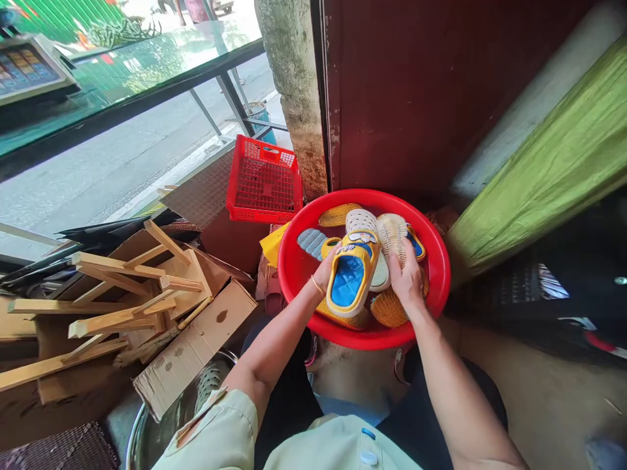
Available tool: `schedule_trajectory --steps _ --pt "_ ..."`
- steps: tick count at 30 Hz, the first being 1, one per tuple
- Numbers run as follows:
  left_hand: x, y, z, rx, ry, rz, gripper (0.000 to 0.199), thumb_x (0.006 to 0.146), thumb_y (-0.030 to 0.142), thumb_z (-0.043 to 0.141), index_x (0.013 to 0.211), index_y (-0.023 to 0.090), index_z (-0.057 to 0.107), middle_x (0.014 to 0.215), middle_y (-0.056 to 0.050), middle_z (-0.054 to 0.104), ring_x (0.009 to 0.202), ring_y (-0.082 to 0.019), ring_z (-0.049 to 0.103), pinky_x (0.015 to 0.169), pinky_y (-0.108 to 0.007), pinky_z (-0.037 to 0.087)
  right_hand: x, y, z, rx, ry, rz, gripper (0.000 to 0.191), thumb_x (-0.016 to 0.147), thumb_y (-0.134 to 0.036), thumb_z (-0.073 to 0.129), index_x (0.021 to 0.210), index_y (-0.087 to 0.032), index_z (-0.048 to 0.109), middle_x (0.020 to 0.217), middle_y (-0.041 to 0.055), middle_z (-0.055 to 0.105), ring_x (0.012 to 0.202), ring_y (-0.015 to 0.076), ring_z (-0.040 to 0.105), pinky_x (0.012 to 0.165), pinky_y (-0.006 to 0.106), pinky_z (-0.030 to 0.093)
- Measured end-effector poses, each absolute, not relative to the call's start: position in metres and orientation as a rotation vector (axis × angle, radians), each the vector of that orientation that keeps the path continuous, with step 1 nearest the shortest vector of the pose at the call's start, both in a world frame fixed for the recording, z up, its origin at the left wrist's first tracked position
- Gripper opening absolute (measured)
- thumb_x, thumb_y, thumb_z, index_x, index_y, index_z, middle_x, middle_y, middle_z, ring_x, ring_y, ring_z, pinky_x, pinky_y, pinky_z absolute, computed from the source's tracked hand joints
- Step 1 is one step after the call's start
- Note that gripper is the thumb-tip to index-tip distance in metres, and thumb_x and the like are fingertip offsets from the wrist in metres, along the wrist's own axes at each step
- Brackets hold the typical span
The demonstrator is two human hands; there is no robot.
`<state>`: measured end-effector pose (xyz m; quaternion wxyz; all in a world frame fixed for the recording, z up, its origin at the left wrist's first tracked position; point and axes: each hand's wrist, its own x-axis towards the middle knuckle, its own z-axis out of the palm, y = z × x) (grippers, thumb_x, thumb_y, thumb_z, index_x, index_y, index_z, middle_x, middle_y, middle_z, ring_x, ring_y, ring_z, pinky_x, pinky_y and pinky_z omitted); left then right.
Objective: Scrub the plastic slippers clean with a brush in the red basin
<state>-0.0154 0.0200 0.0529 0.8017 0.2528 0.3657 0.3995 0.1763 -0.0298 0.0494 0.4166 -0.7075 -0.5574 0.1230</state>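
Note:
My left hand (329, 264) is closed on the side of a yellow clog (367, 277) with a blue lining and a cartoon figure on its toe. The clog is tilted, its opening facing me, above a red basin (437, 287). In my right hand (407, 279) is a scrub brush (392, 234) with cream bristles, close to the clog's right side. Beneath them in the basin lie a white clog (361, 220), a grey-blue shoe sole (311, 242), a yellow sole (339, 214) and several other shoes. My hands hide part of the pile.
A red plastic crate (266, 179) stands behind the basin to the left. Wooden stools (142, 287) and cardboard (196, 346) are heaped at my left, beside a metal tub (134, 431). A green cloth (543, 156) hangs at right; a dark red panel (392, 98) rises behind.

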Motion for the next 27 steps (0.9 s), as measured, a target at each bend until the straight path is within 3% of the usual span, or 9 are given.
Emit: schedule_trajectory --steps 6,10,15,19,23,27 --pt "-0.050 0.050 0.052 0.772 0.996 1.140 0.056 0.092 0.059 0.064 0.130 0.018 0.064 0.123 -0.010 0.074 0.116 -0.029 0.070 0.104 -0.045 0.057 0.204 -0.038 0.043 -1.930 -1.463 0.269 0.063 0.103 -0.049 0.040 0.156 -0.015 0.043 0.143 0.0185 0.064 0.120 0.0286 0.068 0.097 0.039 0.057" --pt "-0.060 0.070 0.032 0.946 1.346 1.214 0.055 0.096 0.061 0.055 0.127 0.017 0.064 0.129 -0.013 0.071 0.120 -0.030 0.068 0.105 -0.046 0.054 0.205 -0.046 0.040 -2.161 -1.741 0.242 0.058 0.103 -0.040 0.044 0.154 -0.013 0.047 0.117 0.0199 0.075 0.105 0.0307 0.073 0.090 0.039 0.056" --pt "-0.064 0.086 0.005 1.188 1.625 1.110 0.056 0.095 0.054 0.061 0.136 0.017 0.057 0.135 -0.014 0.067 0.131 -0.029 0.060 0.110 -0.039 0.047 0.183 -0.046 0.043 -2.357 -2.003 0.269 0.059 0.105 -0.033 0.040 0.161 -0.014 0.037 0.101 0.0190 0.074 0.089 0.0299 0.075 0.079 0.038 0.056" --pt "-0.063 0.088 -0.017 1.234 1.662 0.948 0.048 0.100 0.055 0.050 0.117 0.014 0.068 0.120 -0.016 0.073 0.119 -0.032 0.066 0.104 -0.042 0.050 0.169 -0.049 0.041 -2.404 -2.075 0.321 0.060 0.106 -0.032 0.033 0.163 -0.014 0.031 0.102 0.0219 0.073 0.082 0.0302 0.075 0.074 0.040 0.056" --pt "-0.059 0.085 -0.034 1.263 1.727 0.860 0.048 0.098 0.058 0.051 0.111 0.017 0.070 0.115 -0.016 0.075 0.115 -0.034 0.068 0.103 -0.044 0.049 0.170 -0.048 0.033 -2.383 -2.037 0.391 0.059 0.106 -0.029 0.033 0.163 -0.014 0.033 0.102 0.0219 0.074 0.084 0.0299 0.075 0.080 0.042 0.056" --pt "-0.058 0.080 -0.044 1.301 1.806 0.651 0.049 0.099 0.052 0.052 0.132 0.016 0.061 0.135 -0.019 0.068 0.130 -0.034 0.062 0.109 -0.043 0.045 0.177 -0.044 0.024 -2.398 -2.049 0.401 0.059 0.104 -0.027 0.037 0.161 -0.013 0.036 0.100 0.0226 0.074 0.087 0.0324 0.076 0.079 0.044 0.057"
